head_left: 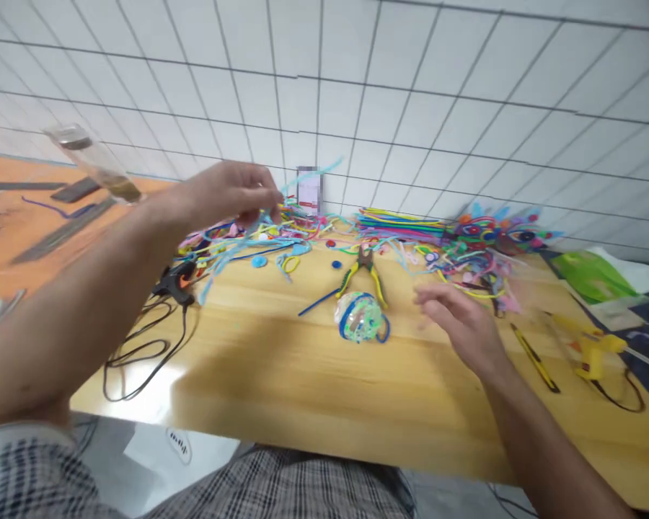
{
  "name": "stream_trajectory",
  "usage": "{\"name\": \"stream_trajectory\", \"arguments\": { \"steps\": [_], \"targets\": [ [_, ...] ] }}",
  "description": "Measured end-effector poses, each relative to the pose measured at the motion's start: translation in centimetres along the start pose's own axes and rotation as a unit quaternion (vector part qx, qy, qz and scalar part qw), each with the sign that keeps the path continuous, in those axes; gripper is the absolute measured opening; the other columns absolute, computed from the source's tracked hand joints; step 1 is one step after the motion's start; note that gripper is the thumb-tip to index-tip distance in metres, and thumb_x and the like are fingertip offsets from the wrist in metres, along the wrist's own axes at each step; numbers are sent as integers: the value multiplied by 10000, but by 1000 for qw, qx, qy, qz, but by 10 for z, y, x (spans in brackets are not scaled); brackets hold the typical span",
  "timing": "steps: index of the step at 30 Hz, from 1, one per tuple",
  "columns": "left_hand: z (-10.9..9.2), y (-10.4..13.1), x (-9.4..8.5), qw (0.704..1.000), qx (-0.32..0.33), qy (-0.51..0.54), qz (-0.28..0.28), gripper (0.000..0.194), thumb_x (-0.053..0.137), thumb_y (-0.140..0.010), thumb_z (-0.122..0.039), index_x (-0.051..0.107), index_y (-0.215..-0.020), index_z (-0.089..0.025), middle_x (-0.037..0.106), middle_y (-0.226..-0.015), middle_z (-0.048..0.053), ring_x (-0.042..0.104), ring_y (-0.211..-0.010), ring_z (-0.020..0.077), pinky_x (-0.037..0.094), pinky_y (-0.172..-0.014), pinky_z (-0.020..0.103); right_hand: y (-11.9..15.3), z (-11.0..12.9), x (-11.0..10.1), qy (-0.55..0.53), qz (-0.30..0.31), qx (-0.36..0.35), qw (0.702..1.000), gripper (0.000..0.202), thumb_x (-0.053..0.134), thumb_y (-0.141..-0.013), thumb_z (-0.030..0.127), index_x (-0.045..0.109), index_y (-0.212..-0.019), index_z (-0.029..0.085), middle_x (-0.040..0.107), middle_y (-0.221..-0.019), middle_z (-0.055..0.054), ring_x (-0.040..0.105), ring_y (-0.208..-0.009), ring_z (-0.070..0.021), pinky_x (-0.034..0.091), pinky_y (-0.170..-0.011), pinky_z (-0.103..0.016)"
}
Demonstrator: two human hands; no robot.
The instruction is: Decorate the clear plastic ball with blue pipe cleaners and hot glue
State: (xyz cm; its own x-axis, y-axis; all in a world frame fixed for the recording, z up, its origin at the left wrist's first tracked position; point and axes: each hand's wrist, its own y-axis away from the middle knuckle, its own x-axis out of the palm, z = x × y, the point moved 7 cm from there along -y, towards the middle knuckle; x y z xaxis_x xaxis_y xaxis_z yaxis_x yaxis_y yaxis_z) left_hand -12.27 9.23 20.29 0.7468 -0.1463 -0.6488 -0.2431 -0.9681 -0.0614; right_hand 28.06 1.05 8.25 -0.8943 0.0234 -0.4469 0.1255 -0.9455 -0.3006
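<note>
My left hand (238, 193) is raised over the pile at the back left, its fingers closed on a light blue pipe cleaner (329, 167). One end of that pipe cleaner sticks out to the upper right. My right hand (462, 321) hovers right of the pliers, a little blurred, with fingers loosely apart and nothing visible in them. Between the hands lies a round clear craft piece (360, 317) with green bits and blue pipe cleaner around it. Pliers (364, 270) with yellow-green handles lie spread just behind it. A dark blue pipe cleaner (318, 303) lies to its left.
A black glue gun (176, 282) with a looped cord lies left, a yellow glue gun (592, 357) right. Near the latter is a yellow cutter knife (535, 358). Bundled pipe cleaners (400, 225) and colourful masks (497, 232) line the tiled wall. A phone (308, 191) leans there.
</note>
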Motion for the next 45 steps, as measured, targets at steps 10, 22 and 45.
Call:
{"name": "stream_trajectory", "arguments": {
  "steps": [10, 22, 45],
  "targets": [
    [-73, 45, 210, 950, 101, 220, 197, 336, 765, -937, -484, 638, -822, -194, 667, -633, -27, 501, -516, 83, 396, -516, 193, -24, 57, 18, -371, -113, 23, 921, 592, 881, -853, 785, 731, -818, 213, 549, -587, 60, 497, -513, -87, 402, -493, -234],
    [-72, 117, 297, 906, 55, 365, 206, 508, 688, -982, -671, 566, -792, -216, 477, -589, -82, 386, -535, 85, 338, -546, 226, -13, 36, -64, -410, -200, 34, 889, 619, 921, -885, 698, 570, -683, 231, 353, -514, 116, 359, -454, -58, 358, -444, -178],
    [-67, 80, 308, 874, -52, 452, 168, 611, 926, -765, -701, 605, -689, -187, 559, -564, -53, 404, -460, 50, 301, -473, 214, 33, 3, -3, -267, -119, 76, 953, 692, 834, -811, 884, 682, -698, 218, 521, -490, 66, 436, -462, -89, 334, -496, -253]
  ]
}}
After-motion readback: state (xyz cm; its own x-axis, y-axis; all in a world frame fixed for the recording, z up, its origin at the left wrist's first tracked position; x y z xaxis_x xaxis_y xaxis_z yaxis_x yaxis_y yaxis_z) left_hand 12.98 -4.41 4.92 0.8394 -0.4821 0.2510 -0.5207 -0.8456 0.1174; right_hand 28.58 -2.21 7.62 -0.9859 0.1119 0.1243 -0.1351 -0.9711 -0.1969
